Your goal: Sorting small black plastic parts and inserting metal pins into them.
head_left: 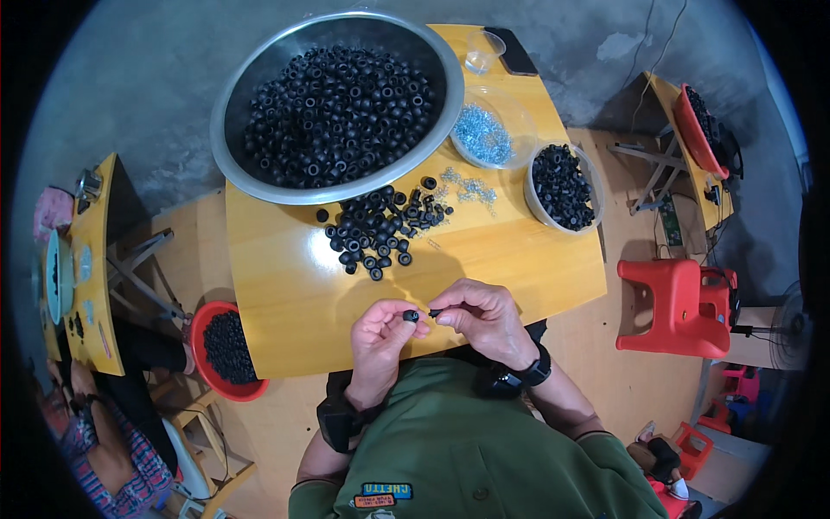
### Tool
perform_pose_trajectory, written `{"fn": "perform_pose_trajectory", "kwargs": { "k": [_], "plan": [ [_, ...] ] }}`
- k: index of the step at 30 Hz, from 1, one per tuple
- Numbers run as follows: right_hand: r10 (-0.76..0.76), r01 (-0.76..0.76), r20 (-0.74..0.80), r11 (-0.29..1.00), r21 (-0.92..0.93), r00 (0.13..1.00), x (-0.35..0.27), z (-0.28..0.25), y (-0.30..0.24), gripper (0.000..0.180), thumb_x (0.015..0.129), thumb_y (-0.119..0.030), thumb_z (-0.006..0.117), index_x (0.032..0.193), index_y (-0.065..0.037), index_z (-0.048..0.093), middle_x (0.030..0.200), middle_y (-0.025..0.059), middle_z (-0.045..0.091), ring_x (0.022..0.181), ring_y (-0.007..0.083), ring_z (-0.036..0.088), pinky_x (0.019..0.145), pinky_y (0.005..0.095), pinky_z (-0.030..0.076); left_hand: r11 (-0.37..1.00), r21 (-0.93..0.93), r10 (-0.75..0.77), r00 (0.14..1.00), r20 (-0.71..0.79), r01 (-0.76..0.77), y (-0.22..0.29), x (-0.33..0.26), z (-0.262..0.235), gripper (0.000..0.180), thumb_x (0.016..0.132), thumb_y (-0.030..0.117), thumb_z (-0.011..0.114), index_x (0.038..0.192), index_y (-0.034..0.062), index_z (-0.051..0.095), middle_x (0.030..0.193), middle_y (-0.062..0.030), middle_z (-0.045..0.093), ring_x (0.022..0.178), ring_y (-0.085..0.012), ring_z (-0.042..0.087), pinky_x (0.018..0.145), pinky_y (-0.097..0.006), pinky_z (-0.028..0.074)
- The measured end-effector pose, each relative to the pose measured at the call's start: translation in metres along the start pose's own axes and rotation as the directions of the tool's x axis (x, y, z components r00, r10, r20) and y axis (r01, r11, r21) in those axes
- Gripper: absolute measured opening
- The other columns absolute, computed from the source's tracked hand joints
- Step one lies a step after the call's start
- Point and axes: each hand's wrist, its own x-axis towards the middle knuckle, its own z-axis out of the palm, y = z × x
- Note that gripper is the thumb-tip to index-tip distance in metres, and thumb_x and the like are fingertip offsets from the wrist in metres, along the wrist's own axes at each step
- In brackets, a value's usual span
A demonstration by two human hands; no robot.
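Above the table's near edge, my left hand (379,339) pinches a round black plastic cap (411,317) between thumb and fingers. Close beside it, my right hand (486,322) grips a small dark plastic piece (435,312) with the fingertips; the fingers partly hide it. A small gap separates the two parts. Beyond my hands lies a heap of loose black caps (373,232), with tiny metal springs (474,191) to its right. A large metal basin (221,147) full of black caps stands behind the heap.
On the yellow table (553,277) are a see-through dish (522,130) of bluish springs, a tub (591,227) of small black parts, a plastic cup (482,52) and a phone (513,54). A red basin (256,389) and red stool (666,303) flank it. Another person (112,450) sits left.
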Motion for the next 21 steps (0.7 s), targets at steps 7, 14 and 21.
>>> {"fn": "perform_pose_trajectory", "kwargs": {
  "k": [7, 14, 21],
  "plan": [
    [-0.001, 0.001, 0.021, 1.000, -0.014, 1.000, -0.004, 0.003, 0.001, 0.012, 0.079, 0.003, 0.062, 0.090, 0.001, 0.064, 0.079, 0.0066, 0.061, 0.074, 0.0119, 0.058, 0.068, 0.0239, 0.046, 0.995, 0.087, 0.039, 0.998, 0.058, -0.044, -0.002, -0.005, 0.001, 0.013, 0.085, -0.001, 0.055, 0.097, -0.0033, 0.054, 0.085, -0.0096, 0.063, 0.074, -0.0123, 0.062, 0.070, -0.023, 0.051],
    [-0.058, 0.058, -0.013, 0.998, -0.021, 0.998, -0.006, 0.008, 0.005, 0.011, 0.078, 0.004, 0.062, 0.089, 0.001, 0.064, 0.077, 0.0078, 0.061, 0.070, 0.0136, 0.060, 0.064, 0.0248, 0.047, 0.991, 0.120, 0.047, 0.997, 0.057, -0.054, 0.000, -0.007, 0.004, 0.013, 0.084, -0.003, 0.054, 0.097, -0.0041, 0.054, 0.085, -0.0096, 0.063, 0.076, -0.0120, 0.062, 0.071, -0.023, 0.051],
    [-0.127, 0.116, -0.043, 0.972, -0.204, 0.991, -0.005, 0.012, 0.000, 0.010, 0.076, 0.003, 0.063, 0.085, 0.000, 0.064, 0.073, 0.0087, 0.061, 0.066, 0.0170, 0.060, 0.061, 0.0262, 0.047, 0.977, 0.185, 0.105, 0.994, 0.021, -0.107, -0.004, -0.007, 0.006, 0.014, 0.082, -0.007, 0.054, 0.096, -0.0043, 0.055, 0.085, -0.0082, 0.062, 0.076, -0.0103, 0.060, 0.071, -0.022, 0.049]
  ]
}}
